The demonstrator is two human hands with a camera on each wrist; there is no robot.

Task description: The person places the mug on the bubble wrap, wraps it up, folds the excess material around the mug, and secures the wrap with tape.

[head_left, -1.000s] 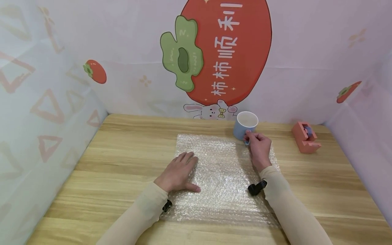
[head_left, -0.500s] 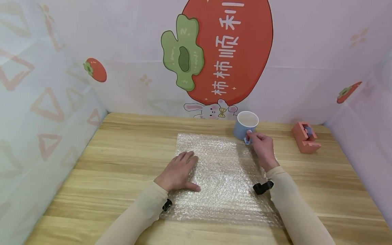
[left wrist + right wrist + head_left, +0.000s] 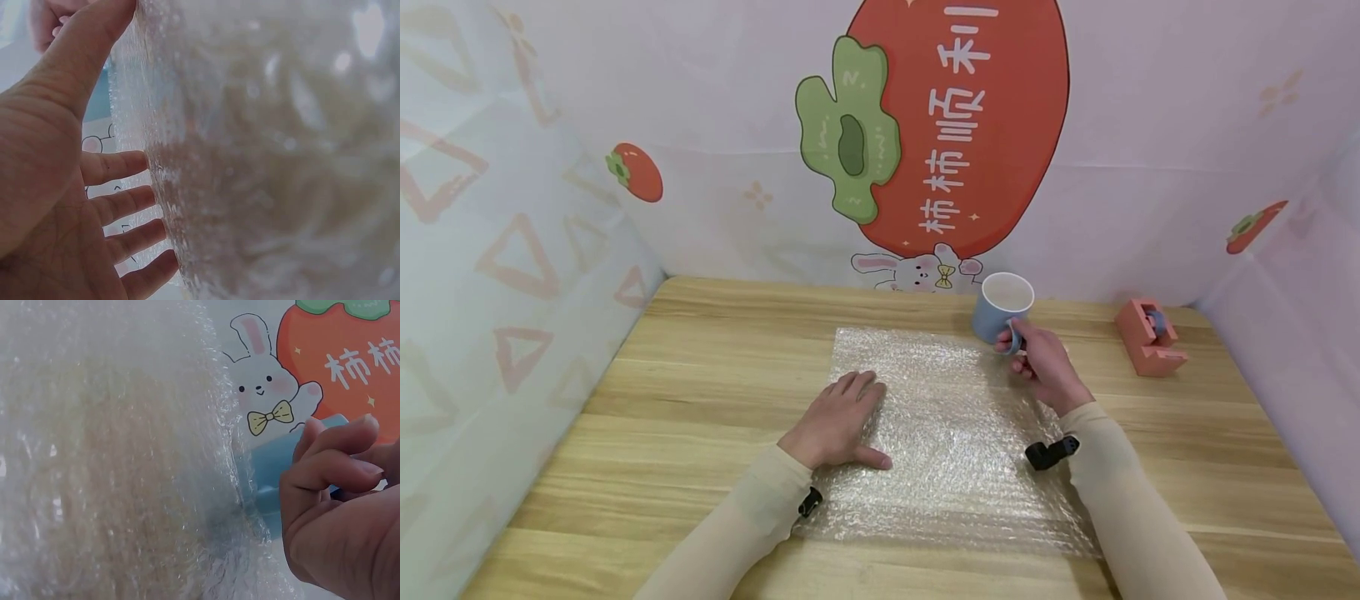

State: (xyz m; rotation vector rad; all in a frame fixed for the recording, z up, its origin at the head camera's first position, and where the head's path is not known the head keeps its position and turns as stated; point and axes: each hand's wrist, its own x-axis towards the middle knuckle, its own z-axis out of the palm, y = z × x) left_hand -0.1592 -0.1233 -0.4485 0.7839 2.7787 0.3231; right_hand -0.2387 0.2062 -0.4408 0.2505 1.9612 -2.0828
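A light-blue mug [image 3: 992, 321] with a white inside stands upright at the back of the table, its handle [image 3: 1017, 340] facing the person. My right hand [image 3: 1048, 367] grips that handle, with fingers curled through it. In the right wrist view, bubble wrap hides part of the mug [image 3: 269, 469]. A clear sheet of bubble wrap [image 3: 947, 433] lies flat in front of the mug. Spread over its left side, my left hand [image 3: 838, 421] rests with straight fingers. The left wrist view shows those fingertips [image 3: 150, 275] touching the wrap.
A pink tape dispenser [image 3: 1150, 337] stands at the back right of the wooden table [image 3: 700, 400]. Behind the table rises a printed backdrop [image 3: 722, 108], close to the mug.
My right hand has shifted slightly right, and its fingers have gone from pinching the handle to curling through it. The mug and my left hand have stayed in place.
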